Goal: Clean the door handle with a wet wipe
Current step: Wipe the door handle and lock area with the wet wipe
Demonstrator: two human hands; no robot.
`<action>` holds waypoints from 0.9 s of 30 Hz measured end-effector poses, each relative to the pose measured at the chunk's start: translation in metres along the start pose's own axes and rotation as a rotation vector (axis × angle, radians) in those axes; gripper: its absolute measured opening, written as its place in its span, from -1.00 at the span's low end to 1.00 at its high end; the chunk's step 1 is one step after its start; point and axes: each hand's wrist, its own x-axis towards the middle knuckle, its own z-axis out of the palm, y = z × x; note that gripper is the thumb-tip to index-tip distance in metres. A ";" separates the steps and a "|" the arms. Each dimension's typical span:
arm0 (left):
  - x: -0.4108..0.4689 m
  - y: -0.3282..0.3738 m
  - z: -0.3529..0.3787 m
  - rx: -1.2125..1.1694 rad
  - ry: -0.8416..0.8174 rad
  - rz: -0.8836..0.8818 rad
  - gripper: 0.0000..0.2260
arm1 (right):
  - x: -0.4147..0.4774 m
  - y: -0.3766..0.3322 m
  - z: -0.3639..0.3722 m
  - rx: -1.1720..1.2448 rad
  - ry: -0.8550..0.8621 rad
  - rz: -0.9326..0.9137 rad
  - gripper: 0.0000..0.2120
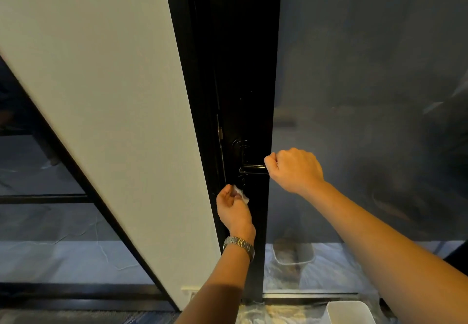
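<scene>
A black lever door handle [252,169] sticks out from the black door frame [243,70] at mid-height. My right hand [295,169] is curled round the outer end of the handle. Just below the handle, my left hand [233,208] pinches a small crumpled white wet wipe [241,194] close to the lock plate. A metal watch sits on my left wrist.
A white wall panel [114,95] stands left of the frame. Frosted glass [367,95] fills the right side. A white bin [349,312] stands on the floor at the bottom right, with plastic sheeting around it.
</scene>
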 end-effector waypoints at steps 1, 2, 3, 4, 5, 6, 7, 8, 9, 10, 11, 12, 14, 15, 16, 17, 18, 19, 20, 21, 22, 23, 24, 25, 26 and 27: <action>0.002 -0.001 0.004 -0.051 0.010 -0.079 -0.68 | 0.000 0.000 0.000 0.000 0.001 0.001 -0.49; 0.005 -0.001 0.007 -0.110 0.019 -0.169 -0.67 | 0.000 0.000 0.000 0.000 0.001 0.002 -0.49; 0.006 -0.002 0.010 -0.167 0.029 -0.255 -0.66 | 0.000 -0.001 0.000 -0.001 0.000 0.004 -0.49; 0.006 -0.003 0.013 -0.198 0.040 -0.319 -0.65 | 0.000 -0.001 0.000 -0.003 0.000 0.004 -0.49; 0.005 -0.003 0.016 -0.206 0.050 -0.356 -0.65 | 0.000 -0.001 0.000 -0.006 0.002 0.004 -0.50; 0.002 -0.004 0.020 -0.219 0.053 -0.375 -0.65 | 0.000 0.000 0.000 -0.007 0.003 0.004 -0.50; -0.001 -0.005 0.023 -0.240 0.047 -0.389 -0.66 | 0.000 0.000 0.000 -0.007 0.003 0.004 -0.50; -0.006 -0.003 0.025 -0.246 0.037 -0.404 -0.68 | 0.000 -0.001 0.000 -0.004 0.003 0.003 -0.50; -0.010 -0.002 0.027 -0.211 0.034 -0.399 -0.69 | 0.000 -0.001 -0.001 -0.001 0.003 0.002 -0.50; -0.011 -0.001 0.027 -0.159 0.045 -0.379 -0.70 | -0.001 -0.001 -0.001 0.000 0.003 0.002 -0.49; -0.011 0.001 0.026 -0.163 0.048 -0.370 -0.69 | -0.001 -0.001 -0.002 0.001 0.003 0.003 -0.49; -0.010 0.002 0.021 -0.138 0.035 -0.358 -0.67 | -0.001 -0.001 -0.002 0.002 0.000 0.002 -0.49; -0.004 0.005 0.013 -0.127 0.029 -0.358 -0.67 | -0.001 -0.001 -0.001 0.007 -0.006 0.004 -0.49; 0.001 0.007 0.009 -0.148 0.070 -0.370 -0.65 | -0.001 0.000 -0.001 0.009 -0.006 0.006 -0.48; 0.004 0.011 0.003 -0.165 0.089 -0.376 -0.62 | -0.001 -0.001 -0.001 0.009 -0.003 0.007 -0.48; 0.006 0.014 0.000 -0.160 0.077 -0.373 -0.59 | -0.001 -0.001 -0.001 0.008 0.002 0.007 -0.48; 0.003 0.020 -0.002 -0.153 0.037 -0.361 -0.58 | -0.001 -0.001 -0.001 0.007 0.006 0.007 -0.49; 0.001 0.022 -0.001 -0.174 -0.005 -0.353 -0.59 | -0.001 -0.001 -0.001 0.005 0.009 0.008 -0.49; -0.001 0.024 -0.003 -0.206 -0.046 -0.352 -0.60 | -0.001 -0.001 -0.001 0.003 0.013 0.007 -0.49; -0.001 0.024 -0.003 -0.224 -0.094 -0.319 -0.63 | -0.001 -0.001 -0.001 0.001 0.015 0.005 -0.49; -0.002 0.026 -0.004 -0.216 -0.131 -0.270 -0.67 | -0.001 -0.001 0.000 -0.001 0.015 0.004 -0.49; 0.000 0.025 -0.006 -0.158 -0.170 -0.176 -0.71 | 0.000 -0.001 -0.001 -0.002 0.014 0.004 -0.50; 0.002 0.025 -0.008 -0.081 -0.208 -0.065 -0.76 | 0.000 -0.001 0.000 -0.004 0.014 0.004 -0.50; 0.006 0.025 -0.010 0.026 -0.239 0.075 -0.79 | 0.000 -0.001 0.000 -0.008 0.015 0.006 -0.50; 0.008 0.026 -0.011 0.152 -0.291 0.215 -0.81 | 0.000 -0.002 -0.001 -0.012 0.015 0.008 -0.50; 0.012 0.027 -0.013 0.271 -0.348 0.322 -0.83 | 0.000 -0.002 -0.001 -0.013 0.015 0.011 -0.50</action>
